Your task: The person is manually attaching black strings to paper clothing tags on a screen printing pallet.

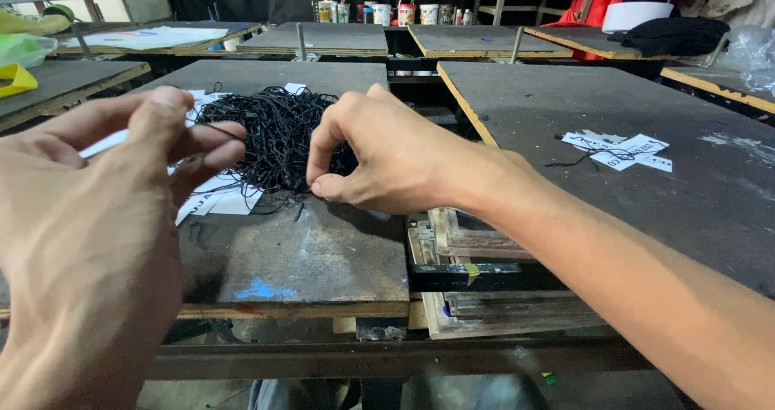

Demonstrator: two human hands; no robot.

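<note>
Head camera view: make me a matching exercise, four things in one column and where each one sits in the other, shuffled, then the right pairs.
Things:
1. tangled heap of black cords
2. small white paper tags with a black cord
3. folded black cloth
4. patch of blue paint

Places:
A. far right board at the back
B. near edge of the middle board
C. between the left hand and right hand
D. dark board on the right

Pairs: 1-C, 2-D, 3-A, 4-B
</note>
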